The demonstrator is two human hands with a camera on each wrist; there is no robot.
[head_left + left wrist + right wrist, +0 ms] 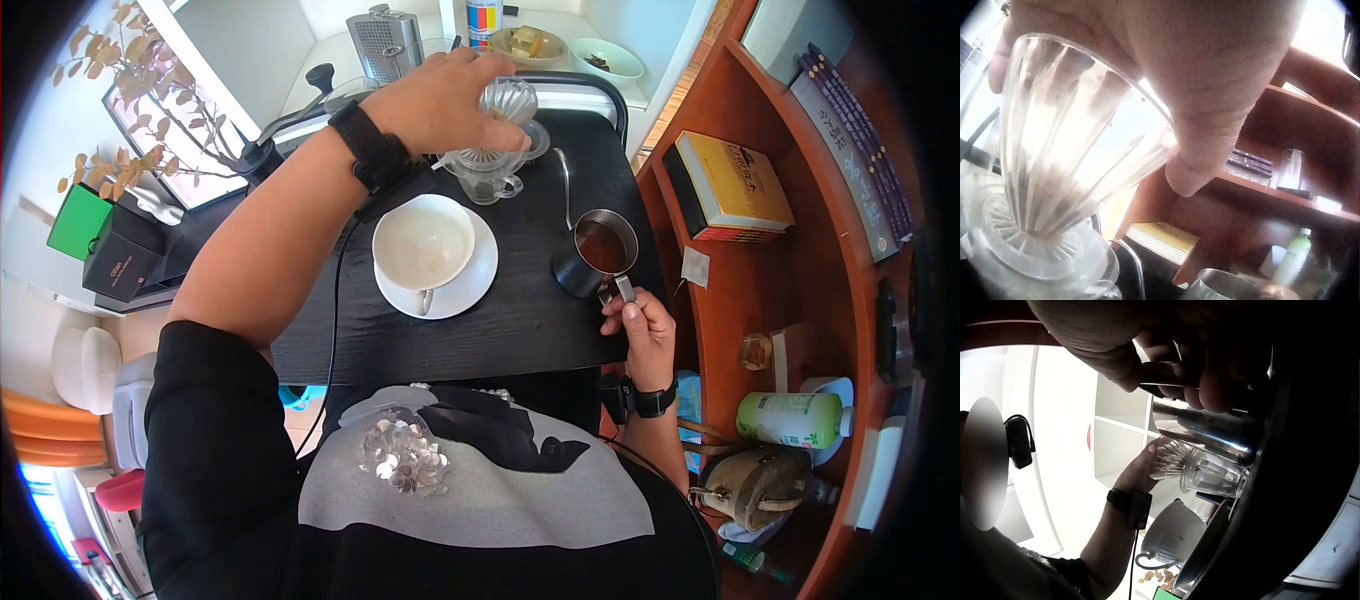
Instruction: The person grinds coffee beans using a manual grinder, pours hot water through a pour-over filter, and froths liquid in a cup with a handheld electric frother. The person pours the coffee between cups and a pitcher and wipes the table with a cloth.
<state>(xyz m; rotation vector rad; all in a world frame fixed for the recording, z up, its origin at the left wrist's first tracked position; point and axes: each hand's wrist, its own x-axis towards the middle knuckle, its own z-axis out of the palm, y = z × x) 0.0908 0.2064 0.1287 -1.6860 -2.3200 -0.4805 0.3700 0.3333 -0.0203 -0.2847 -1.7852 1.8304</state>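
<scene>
My left hand (440, 105) reaches across to the back of the black table and grips a clear ribbed glass coffee dripper (508, 98) by its rim. In the left wrist view the thumb is outside the dripper's wall (1072, 137), with fingers round the far side. Below the dripper is a small glass server (485, 190) with a handle. My right hand (650, 335) pinches the handle of a steel gooseneck kettle (575, 275), whose open top shows brown liquid. Between the hands, a white cup (420, 235) stands on a white saucer (486, 270).
A metal flask (385, 45), a plate with a yellowish block (527, 40) and a pale green bowl (620, 62) stand at the back. A wooden bookshelf (680, 200) borders the right. A black cable (335, 320) hangs from the left wrist beside the saucer.
</scene>
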